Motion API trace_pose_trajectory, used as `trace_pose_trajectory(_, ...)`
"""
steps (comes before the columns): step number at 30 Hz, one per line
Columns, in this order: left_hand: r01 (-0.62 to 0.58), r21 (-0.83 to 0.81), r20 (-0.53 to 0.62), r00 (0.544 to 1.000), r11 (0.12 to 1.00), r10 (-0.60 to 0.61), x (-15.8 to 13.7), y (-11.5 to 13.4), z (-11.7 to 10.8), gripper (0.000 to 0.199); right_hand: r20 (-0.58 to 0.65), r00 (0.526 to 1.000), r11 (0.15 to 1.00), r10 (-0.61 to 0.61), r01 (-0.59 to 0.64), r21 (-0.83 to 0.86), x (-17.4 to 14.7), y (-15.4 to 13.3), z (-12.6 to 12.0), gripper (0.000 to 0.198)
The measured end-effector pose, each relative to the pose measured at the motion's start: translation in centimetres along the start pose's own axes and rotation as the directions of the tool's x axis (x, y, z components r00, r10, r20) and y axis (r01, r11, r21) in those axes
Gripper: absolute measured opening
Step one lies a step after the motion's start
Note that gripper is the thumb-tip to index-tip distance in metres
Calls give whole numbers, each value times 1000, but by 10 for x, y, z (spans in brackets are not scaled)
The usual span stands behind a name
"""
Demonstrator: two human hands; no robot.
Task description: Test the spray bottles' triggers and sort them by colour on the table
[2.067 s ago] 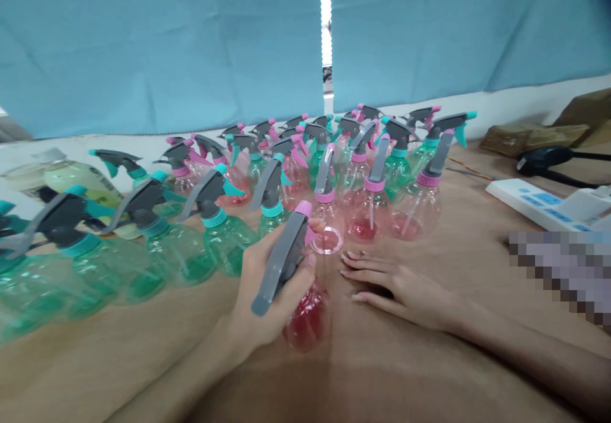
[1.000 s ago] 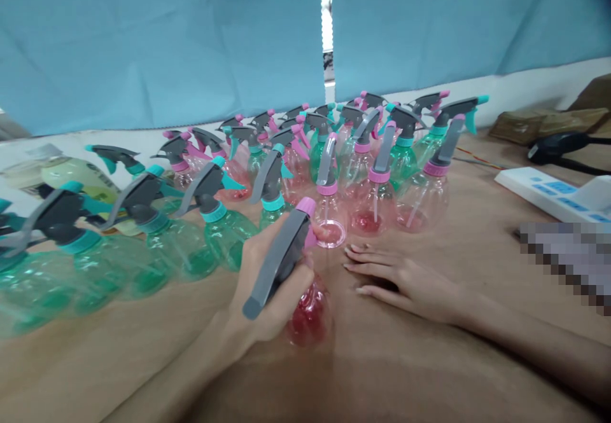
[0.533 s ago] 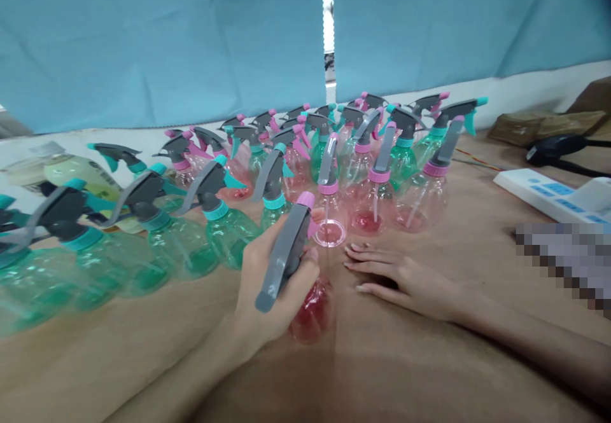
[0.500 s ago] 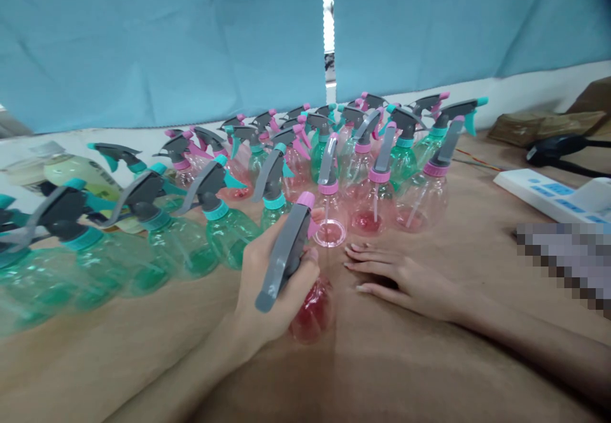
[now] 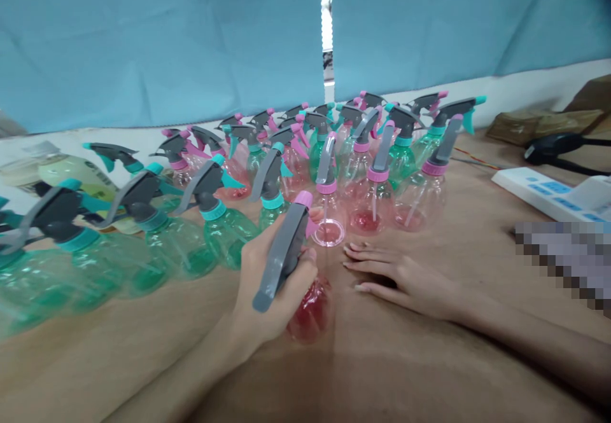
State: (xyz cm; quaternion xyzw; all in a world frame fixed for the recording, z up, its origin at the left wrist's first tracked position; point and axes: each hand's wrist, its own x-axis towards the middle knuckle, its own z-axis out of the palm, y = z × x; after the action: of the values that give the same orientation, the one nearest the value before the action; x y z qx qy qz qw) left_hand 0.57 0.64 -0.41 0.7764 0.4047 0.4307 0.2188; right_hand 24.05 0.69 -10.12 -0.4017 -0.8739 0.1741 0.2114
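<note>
My left hand (image 5: 267,277) is wrapped round the neck of a pink spray bottle (image 5: 311,315) with a grey trigger head and pink nozzle. My fingers hide its collar; its clear pink body shows below them. Palm down, my right hand (image 5: 398,277) lies on the table with its fingers stretched out, holding nothing. Just beyond the hands stands a row of pink spray bottles (image 5: 370,216). Left of my left hand, several green spray bottles (image 5: 231,238) with teal collars form another row.
More pink and green spray bottles crowd the back of the brown table (image 5: 191,359). A white power strip (image 5: 548,191) and a black cable (image 5: 558,149) lie at the right, near a brown package (image 5: 525,127). A blue cloth (image 5: 167,41) hangs behind.
The view has shifted very slightly. Both hands and the held spray bottle stay in nearly the same place.
</note>
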Motion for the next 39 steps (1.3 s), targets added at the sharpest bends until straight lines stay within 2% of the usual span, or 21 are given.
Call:
trace_pose_trajectory(5, 82, -10, -10, 997, 997, -83, -1, 1, 0, 13, -12, 1000, 1000, -7, 7, 16, 0, 0, 0, 44)
trace_pose_trajectory(17, 100, -40, 4, 995, 994, -100, 0, 0, 1, 25, -5, 1000, 1000, -24, 24, 12, 1, 2, 0, 44)
trace_pose_trajectory(24, 81, -37, -11, 997, 996, -81, -1, -3, 2, 19, 1, 999, 999, -34, 34, -2, 0, 4, 1, 44)
trace_pose_trajectory(30, 84, -9, -16, 996, 996, -84, -2, -2, 1, 3, -11, 999, 999, -35, 35, 18, 0, 5, 2, 43)
trace_pose_trajectory(32, 77, -14, -8, 997, 997, -77, -2, -2, 0, 7, -16, 999, 999, -34, 34, 22, 0, 5, 3, 43)
trace_pose_trajectory(36, 69, -55, -10, 998, 996, -70, -2, -2, 0, 35, -33, 999, 998, -36, 37, 46, 0, 5, 3, 42)
trace_pose_trajectory(39, 54, -35, -12, 998, 998, -54, 1, 1, 0, 32, -32, 999, 998, -33, 35, 43, 0, 4, 2, 42)
